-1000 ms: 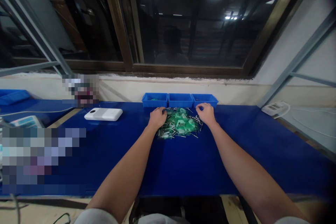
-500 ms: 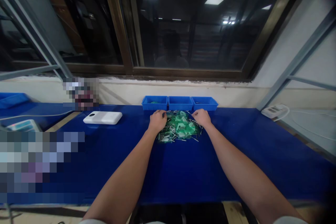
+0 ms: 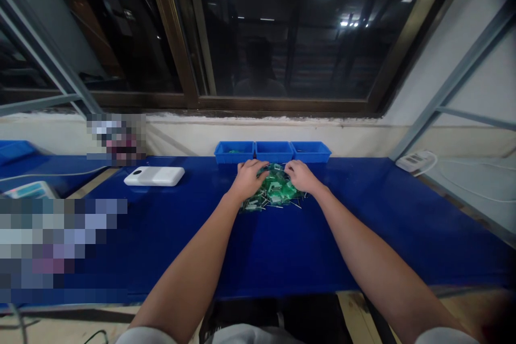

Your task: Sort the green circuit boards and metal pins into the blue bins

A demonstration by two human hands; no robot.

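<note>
The pile (image 3: 279, 189) lies at the centre of the frame. The left hand's (image 3: 250, 178) fingers are parted; the right hand's (image 3: 301, 176) are narrowed, grip untellable. Pins (image 3: 275, 206) are best lifted singly, lightly pinched.

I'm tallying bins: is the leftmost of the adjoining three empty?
Not empty: green material shows inside the bin; how full, I cannot tell.

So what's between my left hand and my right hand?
In the head view, heaped green pieces and thin metal pins lie between your left hand and right hand.
</note>
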